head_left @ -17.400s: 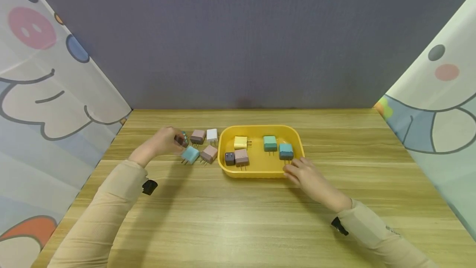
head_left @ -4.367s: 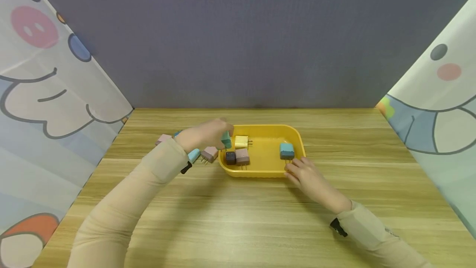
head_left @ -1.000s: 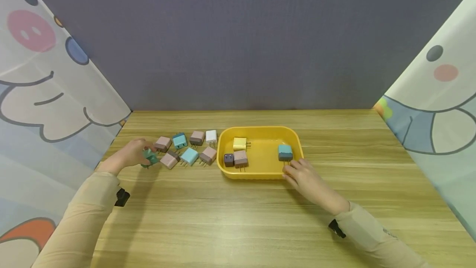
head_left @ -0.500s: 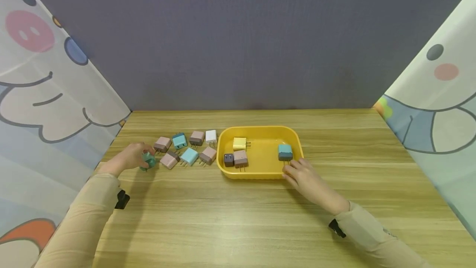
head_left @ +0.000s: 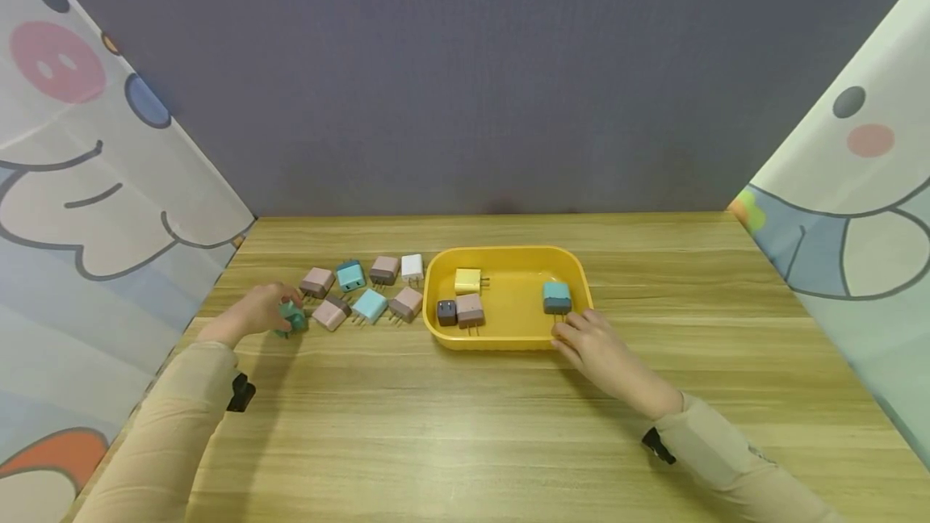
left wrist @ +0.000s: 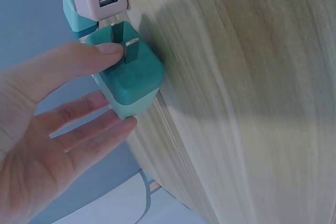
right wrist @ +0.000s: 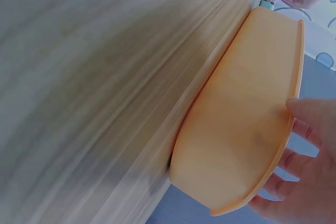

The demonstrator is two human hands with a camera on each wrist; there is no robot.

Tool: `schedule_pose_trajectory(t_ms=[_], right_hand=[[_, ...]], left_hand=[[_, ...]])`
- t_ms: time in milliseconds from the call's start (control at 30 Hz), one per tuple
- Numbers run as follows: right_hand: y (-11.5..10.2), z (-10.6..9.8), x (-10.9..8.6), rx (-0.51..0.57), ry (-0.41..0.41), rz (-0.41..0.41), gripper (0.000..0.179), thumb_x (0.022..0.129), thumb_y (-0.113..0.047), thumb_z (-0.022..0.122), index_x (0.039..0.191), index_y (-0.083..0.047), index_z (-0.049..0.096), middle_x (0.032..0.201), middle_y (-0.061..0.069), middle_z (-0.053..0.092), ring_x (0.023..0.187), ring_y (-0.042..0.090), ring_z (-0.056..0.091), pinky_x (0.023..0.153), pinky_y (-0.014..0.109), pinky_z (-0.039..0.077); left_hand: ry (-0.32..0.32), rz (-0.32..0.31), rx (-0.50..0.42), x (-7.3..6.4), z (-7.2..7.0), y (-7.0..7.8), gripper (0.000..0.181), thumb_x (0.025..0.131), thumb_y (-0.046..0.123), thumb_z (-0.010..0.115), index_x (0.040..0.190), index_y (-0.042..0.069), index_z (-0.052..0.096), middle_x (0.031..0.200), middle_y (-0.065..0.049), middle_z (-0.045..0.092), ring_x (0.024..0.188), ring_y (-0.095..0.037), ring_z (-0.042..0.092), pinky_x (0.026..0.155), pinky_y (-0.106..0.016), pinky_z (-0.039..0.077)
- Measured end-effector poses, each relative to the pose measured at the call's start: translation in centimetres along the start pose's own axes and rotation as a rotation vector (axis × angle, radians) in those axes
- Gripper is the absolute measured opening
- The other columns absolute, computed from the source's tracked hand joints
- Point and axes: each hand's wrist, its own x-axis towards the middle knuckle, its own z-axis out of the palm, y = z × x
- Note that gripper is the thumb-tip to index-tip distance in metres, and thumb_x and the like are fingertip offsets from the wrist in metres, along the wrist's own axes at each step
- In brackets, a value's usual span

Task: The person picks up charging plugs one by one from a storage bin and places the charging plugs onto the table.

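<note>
I see the left fingers (left wrist: 107, 139) pinching the green plug (left wrist: 134, 80) near the left edge of the worktop (head_left: 465, 426), thumb (left wrist: 86, 57) on its pronged side, seemingly for firm hold; whether it rests there I can't tell. The right fingers (right wrist: 296, 162) grip the tray (head_left: 501, 343) rim, probably steadying it.

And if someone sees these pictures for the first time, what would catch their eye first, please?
Probably the bright yellow tray, towards the back of the wooden table, with four plugs inside and the right hand holding its near right corner. Next comes the two-tone green plug that the left hand pinches, at the left end of the group of loose plugs. The large pink snout drawn on the left wall panel also stands out.
</note>
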Motion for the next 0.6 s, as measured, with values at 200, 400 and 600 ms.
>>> schedule_pose_trajectory(t_ms=[200, 400, 600], right_hand=[[-0.11, -0.02, -0.01, -0.001, -0.001, 0.004, 0.012, 0.074, -0.009, 0.068, 0.083, -0.006, 0.059, 0.072, -0.002, 0.046, 0.066, 0.013, 0.034, 0.061, 0.029, 0.033], [-0.20, -0.11, 0.01, -0.004, -0.002, 0.004, 0.013, 0.074, -0.009, 0.068, 0.083, -0.007, 0.059, 0.071, -0.002, 0.045, 0.066, 0.012, 0.033, 0.061, 0.028, 0.033], [-0.18, -0.09, 0.05, -0.006, 0.008, -0.007, 0.015, 0.072, -0.006, 0.069, 0.082, -0.008, 0.058, 0.071, -0.003, 0.045, 0.066, 0.013, 0.033, 0.061, 0.028, 0.032]], left_hand=[[-0.006, 0.000, 0.013, 0.37, 0.29, -0.44, 0.032, 0.069, 0.000, 0.070, 0.098, -0.001, 0.058, 0.103, -0.030, 0.051, 0.096, -0.048, 0.046, 0.071, -0.049, 0.045], [-0.001, 0.005, 0.016, 0.49, 0.61, -0.38, 0.031, 0.068, 0.000, 0.070, 0.098, -0.001, 0.059, 0.101, -0.027, 0.051, 0.095, -0.047, 0.046, 0.070, -0.048, 0.045], [0.010, 0.007, 0.025, 0.59, 0.83, -0.49, 0.031, 0.069, -0.001, 0.069, 0.098, -0.001, 0.059, 0.102, -0.028, 0.051, 0.095, -0.049, 0.046, 0.071, -0.049, 0.045]])
